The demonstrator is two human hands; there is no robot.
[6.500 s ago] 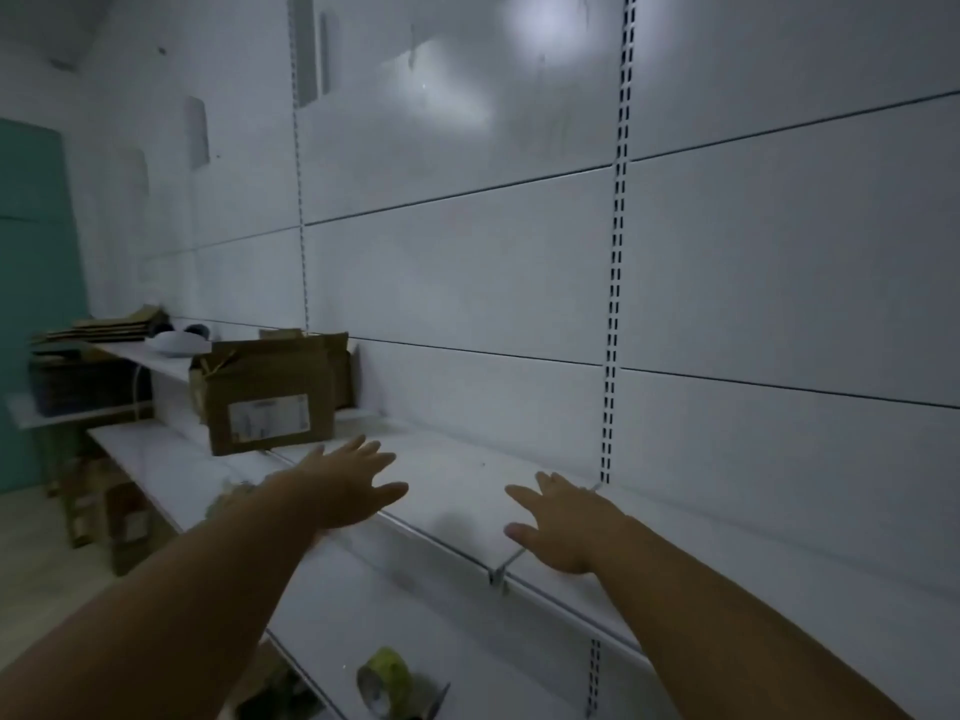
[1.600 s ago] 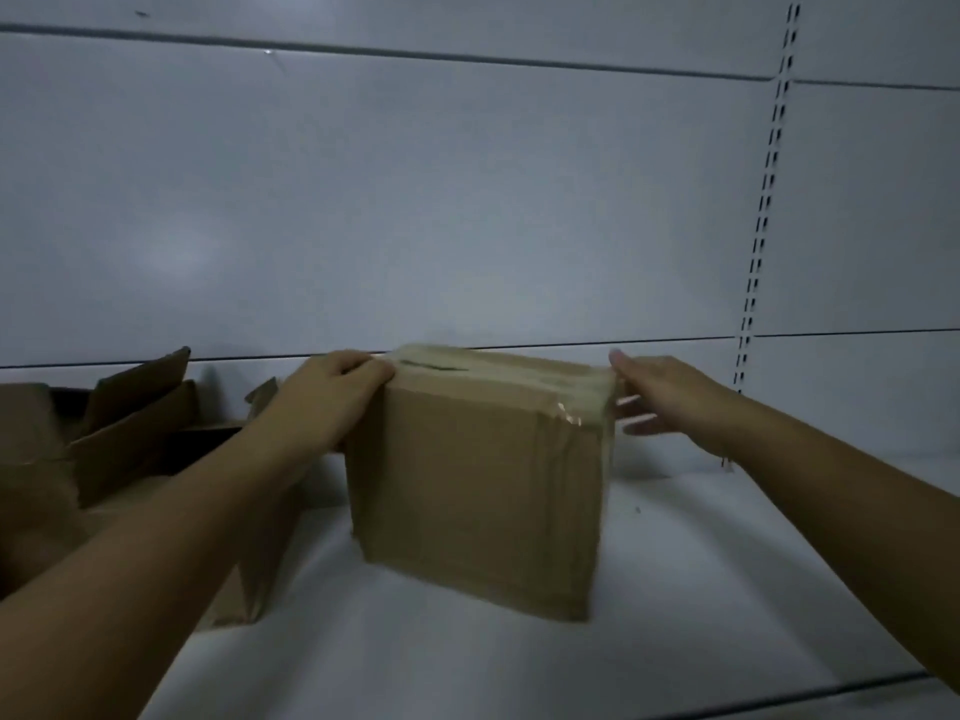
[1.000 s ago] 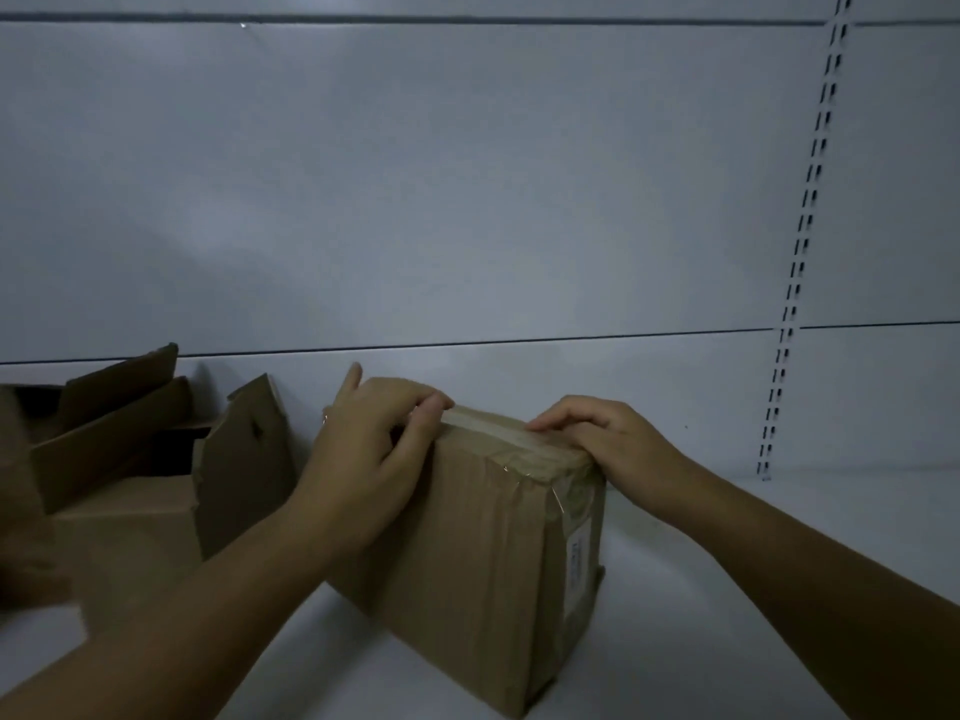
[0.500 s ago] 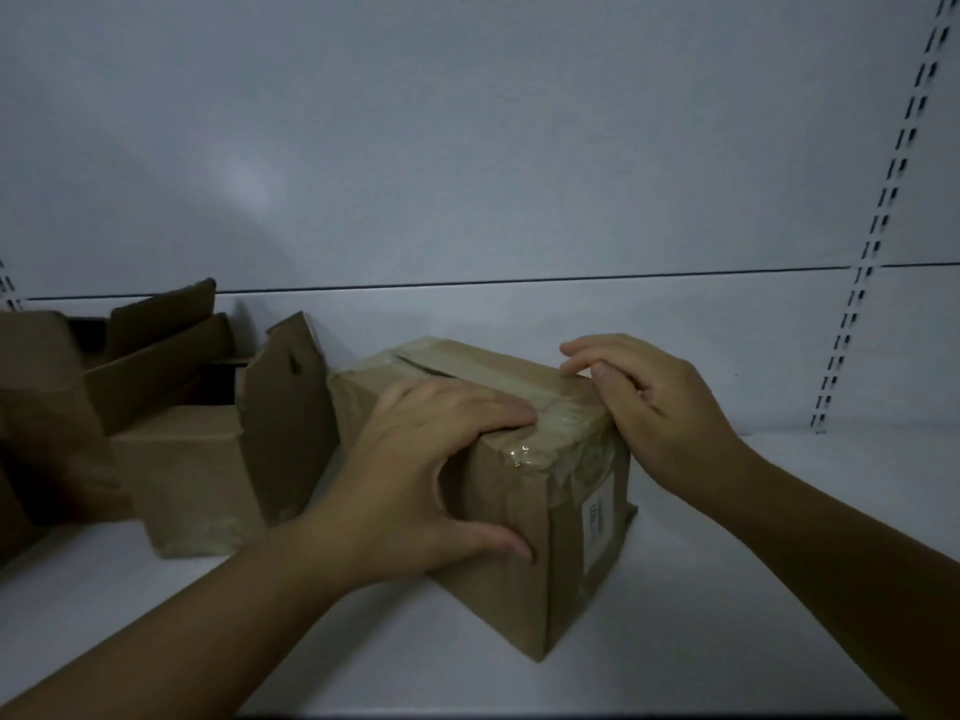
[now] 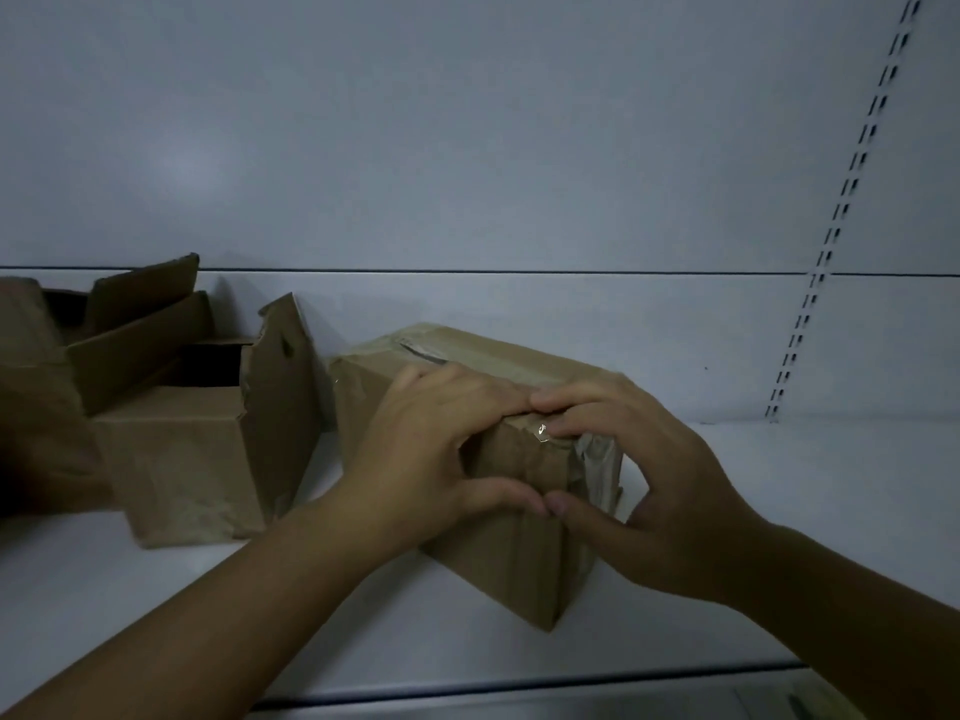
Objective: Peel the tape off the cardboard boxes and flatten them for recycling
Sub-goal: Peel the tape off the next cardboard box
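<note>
Gripping box [image 5: 511,566] edge, left hand [image 5: 436,449] touching right hand [image 5: 660,480].

I can't make out the near top edge of the taped box [image 5: 519,558]. The left hand [image 5: 431,449] and right hand [image 5: 660,485] curl over it, and the tape [image 5: 597,457] disappears under their fingertips. Far left of the fingers, the open boxes [image 5: 192,449] run off-frame, dark and blurred.
</note>
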